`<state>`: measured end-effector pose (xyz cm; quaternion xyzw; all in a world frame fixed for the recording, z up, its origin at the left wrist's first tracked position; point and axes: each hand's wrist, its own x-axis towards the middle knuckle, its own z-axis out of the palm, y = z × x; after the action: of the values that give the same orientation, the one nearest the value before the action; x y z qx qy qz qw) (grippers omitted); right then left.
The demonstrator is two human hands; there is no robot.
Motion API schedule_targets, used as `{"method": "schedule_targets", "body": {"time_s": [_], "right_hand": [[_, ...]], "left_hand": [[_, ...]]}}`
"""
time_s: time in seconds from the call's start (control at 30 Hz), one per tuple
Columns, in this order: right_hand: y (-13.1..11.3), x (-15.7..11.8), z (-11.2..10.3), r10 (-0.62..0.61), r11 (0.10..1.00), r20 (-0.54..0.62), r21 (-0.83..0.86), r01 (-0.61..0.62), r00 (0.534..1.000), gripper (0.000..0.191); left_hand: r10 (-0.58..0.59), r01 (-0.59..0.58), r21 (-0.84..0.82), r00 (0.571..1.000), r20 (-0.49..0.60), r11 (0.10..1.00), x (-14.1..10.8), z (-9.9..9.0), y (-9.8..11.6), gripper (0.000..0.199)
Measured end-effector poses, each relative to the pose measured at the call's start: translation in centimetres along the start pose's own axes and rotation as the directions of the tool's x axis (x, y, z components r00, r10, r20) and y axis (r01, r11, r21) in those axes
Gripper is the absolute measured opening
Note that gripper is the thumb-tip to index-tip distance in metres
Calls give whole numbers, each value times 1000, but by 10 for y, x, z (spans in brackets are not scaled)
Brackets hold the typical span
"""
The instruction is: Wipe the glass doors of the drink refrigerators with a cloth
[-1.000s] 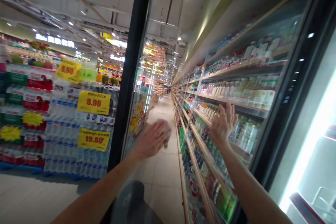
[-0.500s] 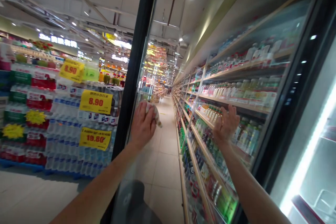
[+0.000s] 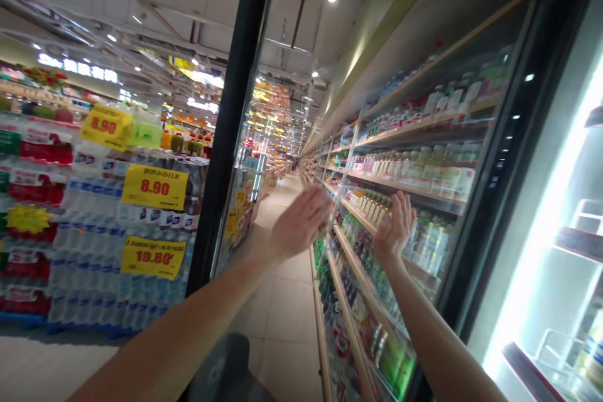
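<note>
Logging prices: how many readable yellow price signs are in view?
3: upper 8.90 sign, lower 8.90 sign to its right, 19.80 sign beneath that, all left of the black door frame. More may be hidden.

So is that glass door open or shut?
Open. The glass door stands swung out at an angle, and the lit cooler interior shows beside it, at the picture's right.

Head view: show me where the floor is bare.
Bare floor shows lower left, between the stacked bottle packs and the left forearm; a tile strip shows in the glass, between the black door frame and shelves. Crowded: those shelves, packed with bottles.
</note>
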<state>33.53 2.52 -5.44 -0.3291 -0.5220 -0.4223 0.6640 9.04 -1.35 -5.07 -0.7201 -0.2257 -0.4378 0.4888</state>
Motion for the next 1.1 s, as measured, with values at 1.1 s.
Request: {"method": "schedule_targets", "body": {"time_s": [1.1], "right_hand": [[-4, -2, 4, -39, 995, 28, -91, 41, 999, 42]], "left_hand": [[-301, 325, 100, 932, -199, 940, -10, -27, -62, 58]]}}
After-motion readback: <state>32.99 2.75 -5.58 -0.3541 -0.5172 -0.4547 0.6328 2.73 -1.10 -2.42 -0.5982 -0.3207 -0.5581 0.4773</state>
